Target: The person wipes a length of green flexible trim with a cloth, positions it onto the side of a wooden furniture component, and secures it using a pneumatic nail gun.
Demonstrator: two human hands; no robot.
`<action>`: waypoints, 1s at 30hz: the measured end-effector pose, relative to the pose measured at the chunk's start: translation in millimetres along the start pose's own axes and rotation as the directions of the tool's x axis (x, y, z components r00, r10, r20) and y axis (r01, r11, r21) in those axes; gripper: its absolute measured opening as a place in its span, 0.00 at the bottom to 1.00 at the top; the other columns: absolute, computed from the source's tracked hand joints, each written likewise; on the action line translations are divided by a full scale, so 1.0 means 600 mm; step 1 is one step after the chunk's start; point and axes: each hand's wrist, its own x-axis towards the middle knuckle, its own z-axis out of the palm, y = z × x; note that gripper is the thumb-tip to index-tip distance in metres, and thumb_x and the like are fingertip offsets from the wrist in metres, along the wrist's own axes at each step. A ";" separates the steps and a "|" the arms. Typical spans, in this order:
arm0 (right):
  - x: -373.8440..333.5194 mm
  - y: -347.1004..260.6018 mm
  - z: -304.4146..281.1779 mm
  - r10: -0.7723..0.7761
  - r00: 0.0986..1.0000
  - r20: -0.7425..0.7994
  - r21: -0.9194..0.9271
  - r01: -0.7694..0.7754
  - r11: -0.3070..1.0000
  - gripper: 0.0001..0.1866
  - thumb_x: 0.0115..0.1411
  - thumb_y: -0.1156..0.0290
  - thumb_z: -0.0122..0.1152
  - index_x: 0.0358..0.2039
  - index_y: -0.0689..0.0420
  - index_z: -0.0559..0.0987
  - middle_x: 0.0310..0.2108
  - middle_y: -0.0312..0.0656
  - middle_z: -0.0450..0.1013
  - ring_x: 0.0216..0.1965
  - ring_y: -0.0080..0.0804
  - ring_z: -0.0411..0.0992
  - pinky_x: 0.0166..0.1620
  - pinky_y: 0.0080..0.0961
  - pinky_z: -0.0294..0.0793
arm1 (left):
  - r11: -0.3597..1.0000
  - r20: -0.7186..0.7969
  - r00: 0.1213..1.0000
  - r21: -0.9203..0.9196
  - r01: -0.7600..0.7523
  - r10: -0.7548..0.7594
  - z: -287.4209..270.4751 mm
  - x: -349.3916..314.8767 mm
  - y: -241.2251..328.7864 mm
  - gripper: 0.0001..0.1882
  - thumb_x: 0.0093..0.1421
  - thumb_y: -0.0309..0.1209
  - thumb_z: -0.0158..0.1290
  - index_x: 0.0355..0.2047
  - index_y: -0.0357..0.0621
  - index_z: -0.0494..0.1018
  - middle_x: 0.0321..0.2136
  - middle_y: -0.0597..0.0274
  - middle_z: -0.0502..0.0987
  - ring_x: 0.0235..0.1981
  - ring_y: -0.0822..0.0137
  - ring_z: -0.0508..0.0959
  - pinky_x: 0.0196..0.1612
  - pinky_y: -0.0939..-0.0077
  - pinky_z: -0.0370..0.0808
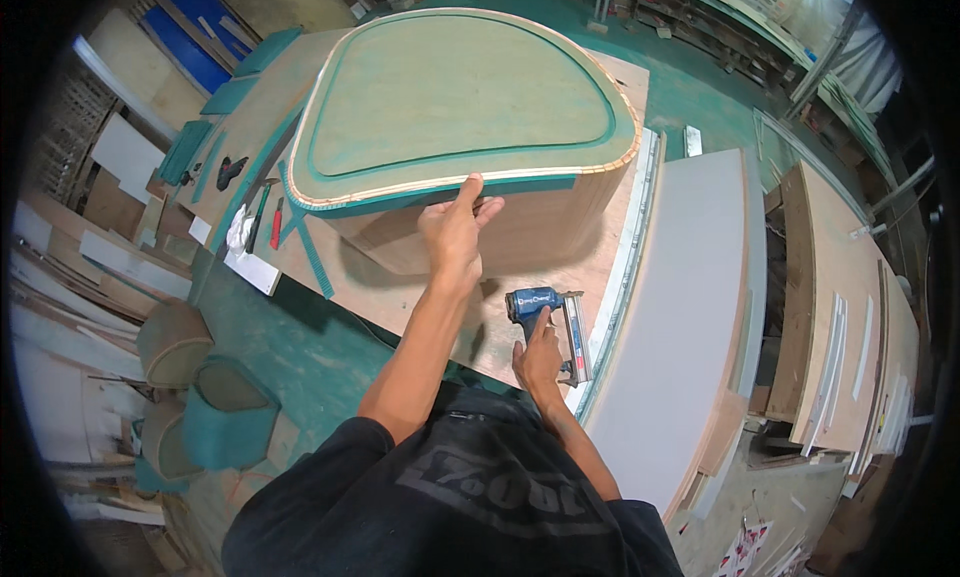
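Note:
A large rounded wooden piece (470,97) with a pale greenish top, a green inset line and a light rim stands on a plywood-topped table. Along its near side, just under the rim, runs a green edging strip (540,185). My left hand (460,227) pinches that strip at the middle of the near edge, thumb up by the rim and fingers below. In my right hand (541,359) is a blue nail gun (532,303) with a silver magazine, low over the table; its nose does not touch the rounded piece.
Left on the table are a hammer (262,213), a red-handled tool (277,225), a dark drill-like tool (231,173) and green strips (312,257). A long pale curved panel (675,287) lies at right. Green rounded pieces (229,415) stand on the floor at lower left.

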 end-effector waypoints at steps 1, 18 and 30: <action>-0.001 -0.007 -0.013 0.009 1.000 0.016 0.001 -0.009 1.000 0.47 0.56 0.66 0.68 0.71 0.67 0.54 0.47 0.59 0.71 0.47 0.56 0.72 0.47 0.47 0.76 | 1.000 -0.013 1.000 0.008 0.006 -0.006 0.001 0.002 -0.004 0.14 0.63 0.28 0.63 0.34 0.27 0.72 0.31 0.52 0.77 0.28 0.64 0.81 0.38 0.72 0.87; 0.218 -0.160 -0.353 -0.714 0.301 -0.633 -0.407 0.655 0.637 0.26 0.51 0.70 0.72 0.54 0.43 0.81 0.52 0.33 0.74 0.54 0.35 0.69 0.60 0.39 0.62 | 0.983 -0.047 0.998 0.177 0.047 -0.040 -0.003 -0.001 0.005 0.21 0.61 0.38 0.64 0.40 0.29 0.75 0.32 0.52 0.78 0.29 0.65 0.82 0.32 0.78 0.82; 0.246 -0.152 -0.329 -0.742 0.202 -0.639 -0.494 0.632 0.597 0.23 0.54 0.72 0.72 0.52 0.45 0.82 0.45 0.34 0.75 0.44 0.32 0.73 0.51 0.33 0.69 | 0.978 -0.089 0.990 0.185 -0.093 0.111 -0.130 0.023 0.047 0.27 0.67 0.49 0.58 0.38 0.30 0.71 0.32 0.46 0.81 0.30 0.61 0.84 0.34 0.74 0.83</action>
